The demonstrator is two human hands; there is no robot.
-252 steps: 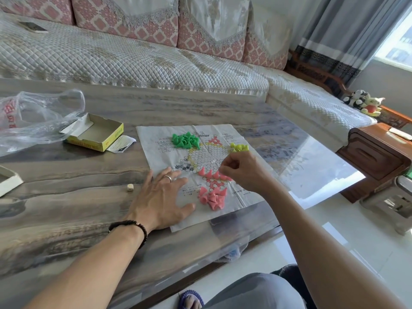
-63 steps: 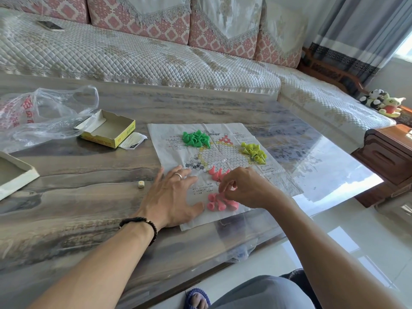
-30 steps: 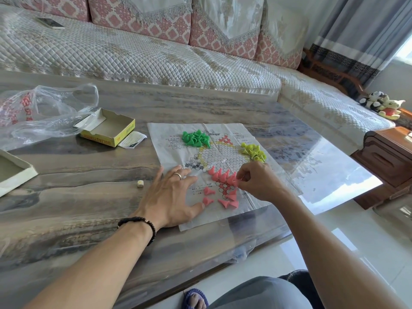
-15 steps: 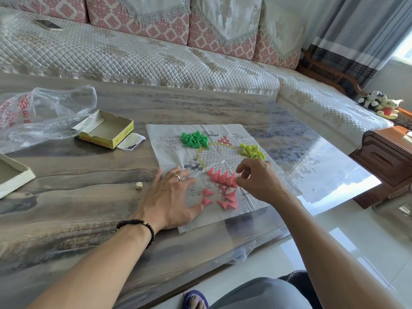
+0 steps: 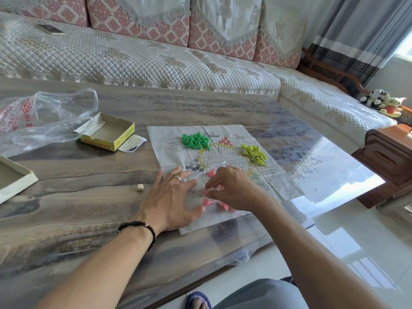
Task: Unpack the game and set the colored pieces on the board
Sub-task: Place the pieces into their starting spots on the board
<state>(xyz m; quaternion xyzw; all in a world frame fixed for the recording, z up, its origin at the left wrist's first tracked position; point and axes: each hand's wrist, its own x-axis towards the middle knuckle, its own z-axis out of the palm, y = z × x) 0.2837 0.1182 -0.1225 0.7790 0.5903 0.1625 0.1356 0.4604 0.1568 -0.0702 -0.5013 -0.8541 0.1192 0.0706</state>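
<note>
A paper game board [image 5: 169, 143] lies flat on the table, printed with a hexagon grid. A heap of green cone pieces [image 5: 195, 141] sits at its far left corner and a heap of yellow-green cones [image 5: 254, 153] at its far right. Pink cones [image 5: 207, 202] lie near the board's front edge, most of them hidden under my right hand [image 5: 231, 188], whose curled fingers pinch a pink piece. My left hand [image 5: 171, 198] rests flat with spread fingers on the board's near left edge.
An open yellow game box [image 5: 107, 134] and a folded slip [image 5: 132, 146] lie left of the board. A clear plastic bag [image 5: 44, 119], a white lid [image 5: 13, 177] and a small die [image 5: 140, 188] are further left. The table's edge runs close below my hands.
My right hand has come back from the pink row at the board's middle toward the loose pink cones near the front edge and now covers them. My left hand has stayed put.
</note>
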